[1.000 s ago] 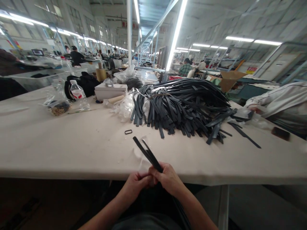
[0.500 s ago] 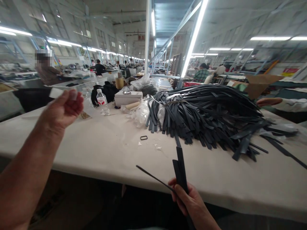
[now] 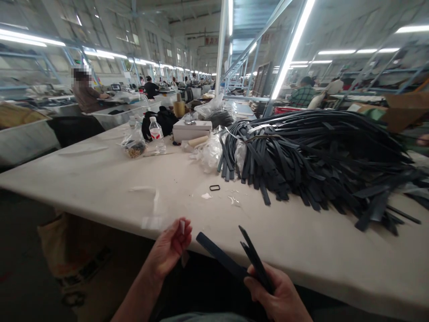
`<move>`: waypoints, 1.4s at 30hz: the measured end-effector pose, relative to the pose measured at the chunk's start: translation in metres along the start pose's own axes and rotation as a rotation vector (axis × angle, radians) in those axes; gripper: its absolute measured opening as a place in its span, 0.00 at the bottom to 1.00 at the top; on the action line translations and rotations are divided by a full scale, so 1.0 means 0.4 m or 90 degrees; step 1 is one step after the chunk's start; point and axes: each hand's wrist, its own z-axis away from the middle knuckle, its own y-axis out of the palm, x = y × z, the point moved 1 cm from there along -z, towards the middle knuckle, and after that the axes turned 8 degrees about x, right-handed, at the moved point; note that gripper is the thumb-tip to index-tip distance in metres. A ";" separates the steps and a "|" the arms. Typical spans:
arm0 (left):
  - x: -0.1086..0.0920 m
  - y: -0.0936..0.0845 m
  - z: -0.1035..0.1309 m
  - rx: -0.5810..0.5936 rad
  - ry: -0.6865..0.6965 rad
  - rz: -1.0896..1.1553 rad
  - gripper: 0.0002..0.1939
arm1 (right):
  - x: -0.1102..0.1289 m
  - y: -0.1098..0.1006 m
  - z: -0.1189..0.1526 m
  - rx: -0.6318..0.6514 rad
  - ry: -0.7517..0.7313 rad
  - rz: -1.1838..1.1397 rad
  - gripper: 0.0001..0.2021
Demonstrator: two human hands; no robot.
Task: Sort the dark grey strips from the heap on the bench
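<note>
My right hand grips a few black straps whose ends fan out up and to the left, just below the table's near edge. My left hand hovers to the left of those ends, fingers pinched on a thin clear film strip that rises blurred above it. A small black rectangular ring lies on the beige table, with scraps of clear film beside it. A large heap of black straps fills the table's right half.
At the far side stand a water bottle, a bag of small metal parts, a white box, a black bag and crumpled plastic. A seated person works at a table far left. A cloth sack sits on the floor at left.
My left hand dropped from high at the left to beside the strap ends, trailing a clear film strip. The straps in my right hand tilted from upright toward the left. The view turned left.
</note>
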 end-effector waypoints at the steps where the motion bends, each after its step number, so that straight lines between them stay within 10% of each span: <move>1: 0.007 0.000 0.005 -0.006 0.004 0.007 0.15 | 0.000 0.002 0.003 -0.019 -0.029 0.028 0.15; 15: 0.060 0.003 0.016 0.008 0.016 0.027 0.10 | -0.009 0.023 -0.022 -0.113 -0.318 0.388 0.13; 29: 0.025 -0.053 0.019 0.024 0.118 -0.073 0.10 | 0.003 0.077 -0.062 0.052 -0.219 0.426 0.11; 42: 0.017 -0.053 0.021 -0.066 0.088 -0.016 0.11 | -0.027 0.091 -0.070 0.007 -0.234 0.370 0.15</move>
